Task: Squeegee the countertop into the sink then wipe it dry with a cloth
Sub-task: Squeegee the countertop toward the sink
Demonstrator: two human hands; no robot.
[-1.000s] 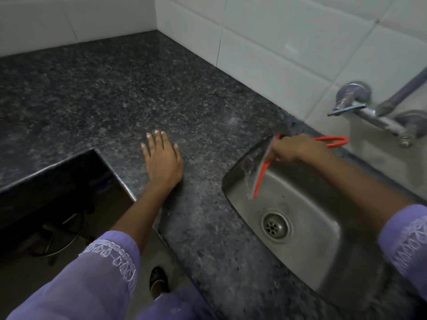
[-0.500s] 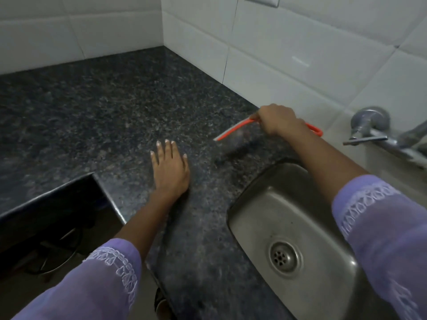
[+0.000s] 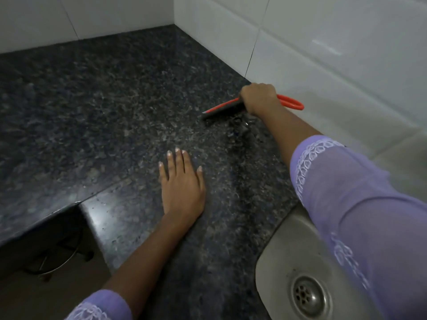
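Note:
My right hand (image 3: 258,98) is shut on a red squeegee (image 3: 221,109). Its dark blade rests on the dark speckled granite countertop (image 3: 104,116) close to the tiled back wall, and its red loop handle sticks out to the right of my fist. A small puddle of water glistens just in front of the blade. My left hand (image 3: 182,185) lies flat on the counter, palm down with fingers together, nearer to me and left of the squeegee. The steel sink (image 3: 288,262) with its round drain sits at the lower right, partly hidden by my purple sleeve. No cloth is in view.
White wall tiles (image 3: 323,42) run along the back and right of the counter and meet in a corner. The counter's front edge has a cut-out at the lower left, with a dark floor and a round metal stand (image 3: 57,257) below.
My right hand lifted the squeegee out of the sink, carried it left along the back wall and set its blade down on the counter. My left hand stayed flat in place.

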